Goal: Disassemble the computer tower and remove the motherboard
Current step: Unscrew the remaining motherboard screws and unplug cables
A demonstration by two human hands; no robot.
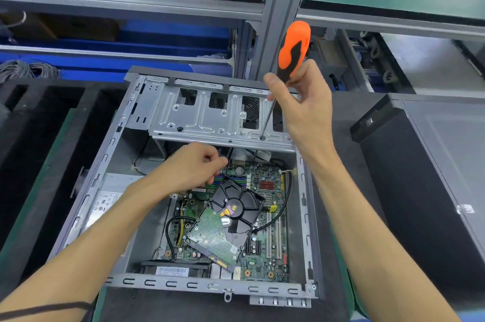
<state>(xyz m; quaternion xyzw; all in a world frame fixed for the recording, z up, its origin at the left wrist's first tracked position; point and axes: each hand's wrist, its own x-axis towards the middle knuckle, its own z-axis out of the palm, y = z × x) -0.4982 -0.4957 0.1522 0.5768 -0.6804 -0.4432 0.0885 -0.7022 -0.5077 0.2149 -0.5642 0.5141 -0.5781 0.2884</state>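
Right hand (301,101) gripping screwdriver (291,51), left hand (191,166) curled inside case (304,216), hard drive (225,219) atop motherboard (267,256)

Bare metal case (168,109) (dull sheen)

Open from above; hard drive (231,222) lying loose over motherboard (265,256), drive cage (210,114) roofing far end.
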